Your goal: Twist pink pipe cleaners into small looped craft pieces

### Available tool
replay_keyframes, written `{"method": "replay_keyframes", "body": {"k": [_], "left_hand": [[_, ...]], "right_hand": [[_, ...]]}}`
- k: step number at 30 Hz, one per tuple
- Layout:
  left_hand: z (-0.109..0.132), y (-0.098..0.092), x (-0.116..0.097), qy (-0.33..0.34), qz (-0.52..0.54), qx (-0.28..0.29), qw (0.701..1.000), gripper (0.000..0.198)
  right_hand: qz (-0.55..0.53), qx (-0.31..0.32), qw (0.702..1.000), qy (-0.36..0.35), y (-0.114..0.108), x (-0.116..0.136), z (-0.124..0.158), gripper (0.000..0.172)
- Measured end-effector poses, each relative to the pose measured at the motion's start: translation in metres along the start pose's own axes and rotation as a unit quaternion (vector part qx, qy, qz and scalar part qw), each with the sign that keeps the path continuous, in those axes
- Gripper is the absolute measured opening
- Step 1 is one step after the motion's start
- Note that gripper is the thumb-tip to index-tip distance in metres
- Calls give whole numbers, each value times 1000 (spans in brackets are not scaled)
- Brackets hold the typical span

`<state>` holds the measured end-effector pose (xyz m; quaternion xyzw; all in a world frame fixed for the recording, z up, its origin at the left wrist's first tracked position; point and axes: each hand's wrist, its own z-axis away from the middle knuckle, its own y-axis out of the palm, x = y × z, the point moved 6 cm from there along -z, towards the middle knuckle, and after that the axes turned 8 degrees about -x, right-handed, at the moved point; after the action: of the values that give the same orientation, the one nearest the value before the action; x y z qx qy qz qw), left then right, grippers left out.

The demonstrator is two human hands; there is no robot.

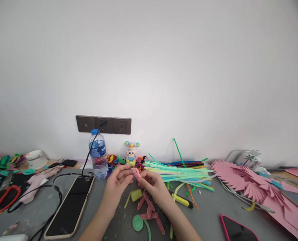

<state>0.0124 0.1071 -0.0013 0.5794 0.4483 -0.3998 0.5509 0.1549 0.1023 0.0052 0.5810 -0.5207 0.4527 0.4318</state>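
Between my two hands is a small loop of pink pipe cleaner [136, 172], held up above the table. My left hand [116, 186] pinches its left side between thumb and fingers. From the other side, my right hand [154, 187] grips its lower right end. Below them lie several folded pink pipe cleaner pieces [149, 203], a coiled green pipe cleaner disc [138, 223] with a green strand near it, and a yellow pipe cleaner bundle [136, 195]. A yellow and black utility knife [182, 199] rests partly behind my right hand.
A pipe cleaner bundle [179, 172] and a small figurine [131, 154] stand near the wall. Left are a water bottle [98, 159], a cabled phone [70, 207], a pink glue gun [35, 184] and scissors [7, 199]. Right are folded pink paper [249, 182] and another phone [238, 231].
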Motion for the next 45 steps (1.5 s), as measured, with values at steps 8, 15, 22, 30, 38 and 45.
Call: {"method": "replay_keyframes", "body": {"k": [8,15,22,30,38,45], "left_hand": [[3,5,2,-3,2,11,1000,24],[4,4,0,-12,5,3,1000,28],[8,6,-3,-51,42,-20,998,33],[8,3,1,-89,26,-23,995,34],[7,14,-3,-26,-102,54,993,30],[7,14,9,9,-147,90,985,23]], "right_hand": [[4,13,1000,6,5,-6,3,36],[-54,30,998,9,8,-1,5,32],[-138,-23,989,54,-3,5,2,34],[-235,-82,966,74,-10,7,2,34],[-251,-107,958,88,-18,-1,-2,35],[-247,-86,960,98,-14,-4,-2,30]]}}
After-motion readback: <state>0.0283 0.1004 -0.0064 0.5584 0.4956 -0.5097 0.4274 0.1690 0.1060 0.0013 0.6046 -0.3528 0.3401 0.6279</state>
